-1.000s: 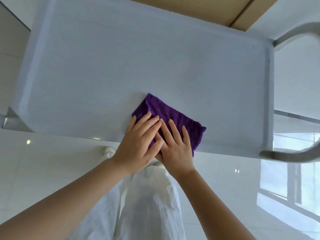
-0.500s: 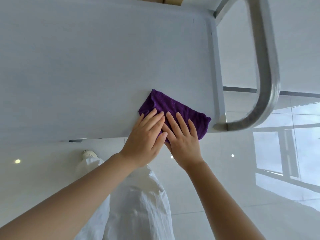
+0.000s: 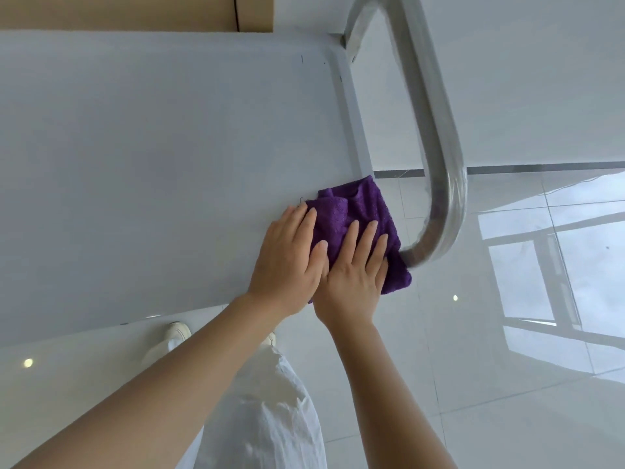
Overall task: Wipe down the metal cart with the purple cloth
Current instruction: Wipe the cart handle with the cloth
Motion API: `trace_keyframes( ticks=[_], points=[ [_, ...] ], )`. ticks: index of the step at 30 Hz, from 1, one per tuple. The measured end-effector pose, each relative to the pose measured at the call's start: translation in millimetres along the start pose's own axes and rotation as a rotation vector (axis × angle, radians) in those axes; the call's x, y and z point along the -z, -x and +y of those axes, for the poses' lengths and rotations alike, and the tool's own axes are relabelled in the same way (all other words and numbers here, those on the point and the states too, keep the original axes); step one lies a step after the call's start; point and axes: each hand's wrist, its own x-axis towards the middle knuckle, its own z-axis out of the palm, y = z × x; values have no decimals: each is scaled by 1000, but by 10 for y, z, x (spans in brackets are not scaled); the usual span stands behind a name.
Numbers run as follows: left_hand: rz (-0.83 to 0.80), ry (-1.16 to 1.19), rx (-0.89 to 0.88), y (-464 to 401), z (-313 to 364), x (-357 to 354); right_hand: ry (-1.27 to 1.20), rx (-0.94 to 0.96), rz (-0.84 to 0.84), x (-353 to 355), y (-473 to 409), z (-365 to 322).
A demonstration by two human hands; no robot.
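A folded purple terry cloth [image 3: 365, 211] lies at the near right corner of the flat grey top of the metal cart [image 3: 152, 157], with its right part draped over the corner past the raised rim [image 3: 350, 106] that runs along the cart's right edge. Both of the person's bare hands press flat on it, side by side and touching each other. The left hand [image 3: 287, 262] lies with its fingers straight and together, its fingertips at the cloth's left edge and partly on the bare cart top, the thumb resting on the purple fabric; it grips nothing. The right hand [image 3: 355, 275] is spread on the middle of the cloth with its fingers straight and slightly fanned, palm down, likewise clasping nothing, only pressing. Just right of the cloth, a curved, shiny steel tube handle [image 3: 436, 157] loops from the cart's far right corner round to the near corner, where its lower end meets the cloth's edge. Beyond the far edge of the cart a tan cardboard-coloured panel [image 3: 135, 11] shows, split by a dark vertical seam. Beneath and to the right is a glossy white tiled floor [image 3: 490, 384] reflecting a window frame and small ceiling lights. Below the forearms hangs the person's white crinkled garment [image 3: 270, 418], and the toe of a white shoe [image 3: 177, 330] shows on the floor by the cart's near edge.
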Motion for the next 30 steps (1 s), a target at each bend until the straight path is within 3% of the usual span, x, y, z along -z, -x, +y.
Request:
trace_keyframes(
  ticks=[13,24,30],
  points=[
    [3,-286,74,-882,-235,99,53,21,-112,248,-1102,-328],
    [17,-472,42,-908,-254,-6,54,59,-21,323,-2035,-674],
    [63,-444,29,-923,-300,-52,44,74,23,346,-2516,-850]
  ],
)
